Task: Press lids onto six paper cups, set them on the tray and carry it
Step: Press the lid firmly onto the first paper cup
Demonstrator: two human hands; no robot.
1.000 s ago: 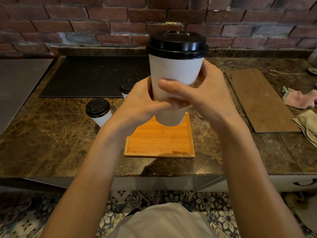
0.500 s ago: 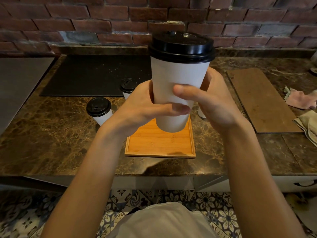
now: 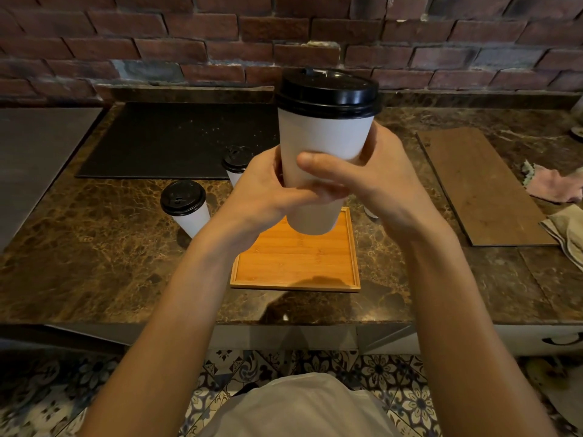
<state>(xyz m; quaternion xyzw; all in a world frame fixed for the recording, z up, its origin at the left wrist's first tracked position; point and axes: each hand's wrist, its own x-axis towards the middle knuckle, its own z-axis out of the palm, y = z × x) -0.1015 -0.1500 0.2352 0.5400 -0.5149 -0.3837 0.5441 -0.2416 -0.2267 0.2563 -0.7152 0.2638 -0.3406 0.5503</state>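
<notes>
Both hands up front & centre, wrapped round one white paper cup [image 3: 325,143] w/ a black lid [image 3: 328,93] seated on its rim. Cup is upright, held in the air above the far end of the wooden tray [image 3: 296,260], not touching it. Left hand [image 3: 268,190] grips the cup's left side, fingers curled behind; right hand [image 3: 372,181] grips the right side, thumb laid across the front of the cup wall & overlapping the left-hand thumb. Each hand's grip is clenched on that same cup.

Tray sits flat on the brown marble surface [image 3: 94,263], near the front edge, nothing standing on the part that shows.

Left of the tray: a second lidded cup [image 3: 186,206] standing on the surface, raised marks on its lid too small to read. Behind it, a third lidded cup [image 3: 236,162], partly hidden by the left hand, at the front edge of a black mat [image 3: 176,140]. A sliver of white shows just right of the tray, behind the right wrist; can't tell what it is.

Right side: brown board [image 3: 482,184] lying flat, w/ a pink cloth [image 3: 555,184] & a beige cloth [image 3: 568,231] beyond it. Brick wall [image 3: 189,42] at the back. No brand, label or print readable on the cup wall.
</notes>
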